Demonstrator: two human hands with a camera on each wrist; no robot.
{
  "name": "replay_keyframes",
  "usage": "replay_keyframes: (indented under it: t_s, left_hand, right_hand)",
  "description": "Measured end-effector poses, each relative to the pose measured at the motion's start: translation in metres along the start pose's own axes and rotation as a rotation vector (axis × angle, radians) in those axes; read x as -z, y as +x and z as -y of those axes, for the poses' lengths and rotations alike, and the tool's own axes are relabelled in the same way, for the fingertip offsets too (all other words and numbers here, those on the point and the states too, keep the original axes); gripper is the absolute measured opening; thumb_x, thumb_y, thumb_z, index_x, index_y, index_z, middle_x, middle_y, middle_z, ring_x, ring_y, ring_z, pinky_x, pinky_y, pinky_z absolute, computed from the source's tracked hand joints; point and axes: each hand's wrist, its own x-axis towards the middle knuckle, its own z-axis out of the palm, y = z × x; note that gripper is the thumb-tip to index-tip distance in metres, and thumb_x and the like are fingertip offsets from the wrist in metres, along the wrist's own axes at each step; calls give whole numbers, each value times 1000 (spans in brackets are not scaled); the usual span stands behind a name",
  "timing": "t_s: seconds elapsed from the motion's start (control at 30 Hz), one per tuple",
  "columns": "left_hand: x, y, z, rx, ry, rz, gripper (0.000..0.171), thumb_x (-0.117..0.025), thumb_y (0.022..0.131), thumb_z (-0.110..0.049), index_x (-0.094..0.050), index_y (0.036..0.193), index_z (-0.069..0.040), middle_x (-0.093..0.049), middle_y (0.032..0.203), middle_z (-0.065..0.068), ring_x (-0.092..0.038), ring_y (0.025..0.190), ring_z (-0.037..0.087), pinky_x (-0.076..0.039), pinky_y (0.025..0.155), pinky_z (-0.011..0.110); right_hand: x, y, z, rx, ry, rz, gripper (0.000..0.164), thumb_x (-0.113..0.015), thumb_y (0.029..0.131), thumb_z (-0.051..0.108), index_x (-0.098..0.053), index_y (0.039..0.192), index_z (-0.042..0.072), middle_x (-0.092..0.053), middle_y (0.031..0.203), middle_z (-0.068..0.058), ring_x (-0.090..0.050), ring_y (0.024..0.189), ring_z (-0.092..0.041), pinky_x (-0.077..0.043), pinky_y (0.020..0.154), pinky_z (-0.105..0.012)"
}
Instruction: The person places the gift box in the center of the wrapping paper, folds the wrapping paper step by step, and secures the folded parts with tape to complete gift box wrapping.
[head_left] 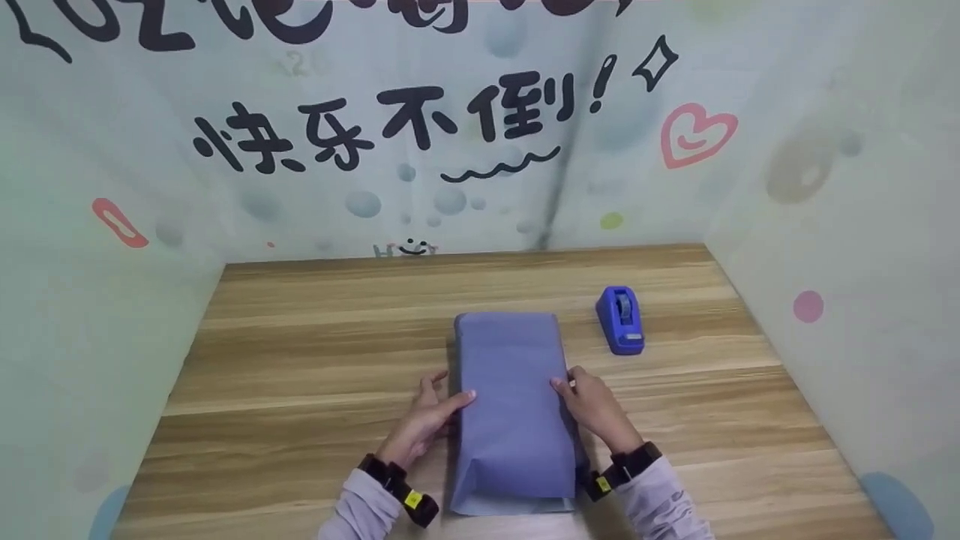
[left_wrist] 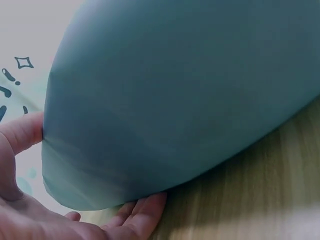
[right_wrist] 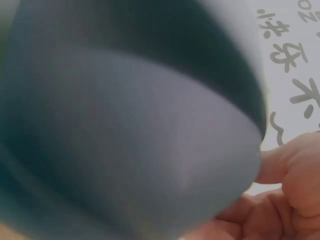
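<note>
Two hands on one parcel: it's a long box-shaped package wrapped in blue-purple paper (head_left: 514,397), lying flat on the wood-grain tabletop (head_left: 315,352), long sides running away from the person and sitting right between the hands. Left hand (head_left: 420,421) has the left long edge, thumb laid over the top face and fingers spread down along the side, reaching to the bottom edge in the left wrist view, so it's only partly closed around it. Right hand (head_left: 598,405) is on the right long edge a bit farther up, thumb on the top corner, fingers bent more tightly against the side.

Container-wise, the paper covers the parcel, so can't tell what's inside. At the near end the paper sticks out in a loose, creased fold over a paler layer. Other holder is a blue tape dispenser (head_left: 621,337) past the right hand, apart from the parcel, with a tape roll (head_left: 624,306) seated in it.
</note>
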Motion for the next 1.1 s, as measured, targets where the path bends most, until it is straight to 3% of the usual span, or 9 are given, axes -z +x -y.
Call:
replay_keyframes:
  t_s: [0.07,0.17,0.3,0.4,0.5,0.6,0.73,0.97,1.1]
  left_hand:
    - [-1,-2,-1,-86,118,-20,74,-67,85,-21,-20,139,-1,-48,123,31,-59,101,32,-51,85,43]
    - [-6,-7,-5,-238,391,-81,68,-64,86,-18,-25,138,2,-42,128,32,-47,116,41,-42,95,50]
    - [-18,-14,-9,-451,829,-162,55,-62,87,-17,-40,135,-1,-35,138,25,-35,126,43,-36,100,55]
    - [-27,-15,-10,-639,1118,-138,40,-58,90,-18,-52,129,-8,-41,140,15,-36,130,39,-33,104,54]
    - [-33,-9,-5,-788,1292,-61,37,-49,95,-26,-54,130,-16,-46,140,5,-36,133,32,-24,111,54]
    - [-36,-3,2,-865,1357,-33,42,-41,97,-39,-50,134,-22,-44,143,0,-34,136,28,-19,112,56]
    - [-37,-1,8,-913,1382,-69,47,-38,96,-46,-47,136,-24,-42,145,-2,-34,136,28,-19,112,55]
    - [-38,-1,9,-904,1419,-42,48,-33,98,-45,-40,142,-25,-37,148,-8,-28,139,28,-16,113,55]
    - [-39,0,9,-888,1404,-35,47,-33,98,-44,-40,141,-27,-38,147,-8,-28,139,27,-17,112,55]
  right_hand:
    - [-2,0,2,23,-29,-13,25,-52,95,20,-56,95,-5,-65,92,-25,-63,81,-35,-51,69,-44]
    - [-4,0,5,41,-61,-24,24,-52,95,20,-56,93,-4,-65,93,-26,-63,82,-38,-51,70,-46]
    - [-5,0,6,34,-76,-37,23,-52,95,20,-55,93,-3,-65,89,-25,-63,82,-39,-50,70,-47]
    - [-6,1,7,37,-86,-44,24,-52,95,20,-56,93,-4,-65,87,-25,-63,81,-39,-50,68,-48]
    - [-7,2,6,28,-80,-36,26,-52,95,21,-57,96,-5,-66,89,-26,-64,83,-39,-51,69,-47]
    - [-9,1,5,19,-41,-11,30,-49,96,22,-58,104,-6,-65,98,-27,-63,91,-40,-52,76,-48]
    - [-9,-7,-2,48,76,44,40,-44,98,19,-51,127,-8,-58,118,-31,-56,110,-42,-45,93,-51]
    - [-11,-27,-21,11,519,222,47,-37,100,15,-25,143,-1,-28,147,-23,-24,137,-36,-19,113,-50]
    - [-16,-32,-24,100,429,144,48,-38,100,15,-27,141,-5,-32,143,-27,-31,133,-40,-25,110,-52]
